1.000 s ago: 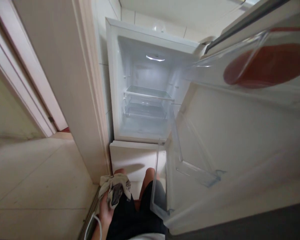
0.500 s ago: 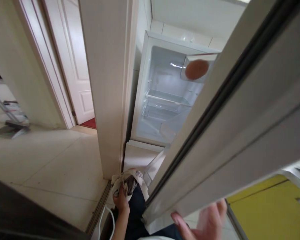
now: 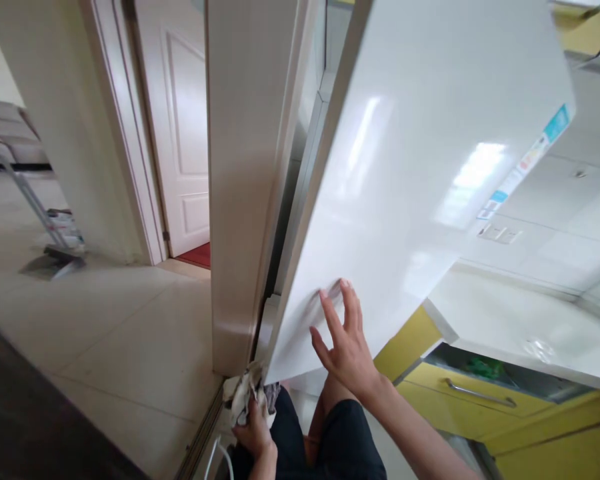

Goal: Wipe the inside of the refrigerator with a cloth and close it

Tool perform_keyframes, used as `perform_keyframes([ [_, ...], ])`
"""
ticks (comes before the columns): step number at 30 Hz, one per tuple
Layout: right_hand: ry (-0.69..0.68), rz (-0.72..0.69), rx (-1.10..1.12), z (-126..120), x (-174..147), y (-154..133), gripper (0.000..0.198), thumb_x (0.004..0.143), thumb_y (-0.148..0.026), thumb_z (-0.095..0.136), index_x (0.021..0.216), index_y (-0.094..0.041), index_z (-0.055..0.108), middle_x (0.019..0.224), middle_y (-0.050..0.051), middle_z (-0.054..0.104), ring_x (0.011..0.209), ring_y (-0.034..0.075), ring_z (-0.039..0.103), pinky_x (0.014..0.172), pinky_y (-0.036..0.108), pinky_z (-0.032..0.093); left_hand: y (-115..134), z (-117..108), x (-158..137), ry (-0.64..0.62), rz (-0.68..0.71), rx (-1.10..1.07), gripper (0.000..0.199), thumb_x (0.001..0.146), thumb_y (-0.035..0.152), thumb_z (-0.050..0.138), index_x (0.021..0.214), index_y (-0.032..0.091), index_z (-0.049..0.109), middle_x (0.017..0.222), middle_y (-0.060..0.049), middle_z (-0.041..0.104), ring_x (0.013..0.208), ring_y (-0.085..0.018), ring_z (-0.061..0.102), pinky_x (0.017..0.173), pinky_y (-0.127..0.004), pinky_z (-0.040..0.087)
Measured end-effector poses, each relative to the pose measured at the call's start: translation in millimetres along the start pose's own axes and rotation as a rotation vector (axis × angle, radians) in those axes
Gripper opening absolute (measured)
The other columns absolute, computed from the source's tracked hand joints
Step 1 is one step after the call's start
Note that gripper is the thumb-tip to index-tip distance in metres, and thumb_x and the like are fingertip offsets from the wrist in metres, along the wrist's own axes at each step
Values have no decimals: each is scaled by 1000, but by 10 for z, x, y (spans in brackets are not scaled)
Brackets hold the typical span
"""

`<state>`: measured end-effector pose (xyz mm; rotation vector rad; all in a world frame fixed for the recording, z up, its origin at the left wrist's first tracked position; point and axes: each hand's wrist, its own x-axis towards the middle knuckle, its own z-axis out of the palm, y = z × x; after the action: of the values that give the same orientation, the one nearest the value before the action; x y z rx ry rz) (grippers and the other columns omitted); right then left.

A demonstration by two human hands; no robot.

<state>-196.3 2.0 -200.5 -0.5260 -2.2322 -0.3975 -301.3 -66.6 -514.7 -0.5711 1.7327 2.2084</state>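
Note:
A glossy white fridge door (image 3: 380, 167) stands almost closed in front of me, with a coloured label strip along its far edge. My right hand (image 3: 347, 340) has its fingers spread, the fingertips at the door's outer face near its lower part. Low at the centre, my left hand (image 3: 255, 430) is closed on a crumpled beige and grey cloth (image 3: 247, 397), beside the door's bottom corner. Behind the door only a narrow strip of the fridge body (image 3: 303, 193) shows; its inside is hidden.
A white door-frame post (image 3: 250, 167) rises just left of the fridge. Yellow cabinets (image 3: 470, 393) under a white countertop (image 3: 525, 320) stand to the right. A dustpan (image 3: 55, 260) rests on the tiled floor at left. A white cable (image 3: 220, 453) loops near my left wrist.
The fridge door has swung toward the fridge, covering the shelves that showed before. My right hand has moved from the door's edge onto its outer face. My left hand keeps the cloth.

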Motion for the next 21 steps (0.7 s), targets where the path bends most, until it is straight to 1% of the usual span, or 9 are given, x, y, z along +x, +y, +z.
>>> perform_keyframes([
  [3, -57, -48, -81, 258, 129, 266, 89, 93, -16, 53, 165, -26, 1, 173, 13, -9, 159, 39, 13, 122, 67, 31, 64, 14, -61, -4, 29, -15, 51, 61, 51, 74, 97, 17, 65, 123, -23, 70, 120, -46, 64, 95, -57, 58],
  [6, -117, -107, -130, 485, 257, 516, 91, 92, -14, 53, 164, -26, -1, 172, 15, -9, 159, 38, 12, 124, 66, 28, 52, 7, -55, -56, 29, -15, 50, 57, 52, 76, 92, 18, 67, 113, -22, 74, 115, -48, 67, 94, -58, 58],
  [7, -138, -127, -136, 549, 304, 592, 90, 92, -14, 53, 165, -26, 0, 172, 16, -6, 159, 38, 12, 125, 65, 27, 30, -1, -40, -80, 26, -10, 49, 56, 52, 76, 90, 17, 67, 107, -21, 75, 112, -48, 68, 92, -58, 59],
  [9, -184, -162, -145, 659, 404, 732, 86, 92, -13, 53, 165, -24, 9, 172, 18, 0, 159, 36, 11, 126, 63, 25, -31, -17, 3, -119, 38, 6, 49, 54, 52, 77, 88, 17, 69, 102, -20, 77, 107, -46, 70, 89, -55, 60],
  [12, -264, -187, -160, 797, 568, 910, 75, 91, -12, 54, 161, -19, 27, 171, 21, 7, 159, 35, 9, 128, 61, 21, -126, -36, 84, -142, 81, 51, 51, 53, 55, 76, 87, 17, 70, 100, -21, 77, 107, -46, 71, 87, -52, 62],
  [14, -310, -189, -167, 885, 677, 1011, 73, 89, -9, 55, 158, -17, 34, 170, 21, 9, 159, 35, 9, 128, 61, 20, -172, -45, 140, -149, 78, 66, 52, 51, 56, 77, 85, 17, 70, 98, -21, 77, 106, -47, 71, 85, -53, 62],
  [18, -371, -179, -169, 1068, 861, 1178, 78, 83, -6, 59, 157, -15, 36, 170, 22, 9, 159, 36, 8, 129, 59, 17, -221, -77, 248, -138, 66, 66, 50, 47, 55, 78, 82, 20, 70, 95, -20, 78, 108, -50, 69, 88, -58, 60],
  [21, -388, -169, -172, 1201, 935, 1279, 82, 80, -2, 58, 158, -15, 36, 169, 22, 7, 159, 36, 7, 129, 59, 16, -257, -113, 317, -142, 106, 100, 44, 50, 54, 78, 78, 22, 70, 90, -18, 78, 107, -49, 70, 86, -56, 61],
])
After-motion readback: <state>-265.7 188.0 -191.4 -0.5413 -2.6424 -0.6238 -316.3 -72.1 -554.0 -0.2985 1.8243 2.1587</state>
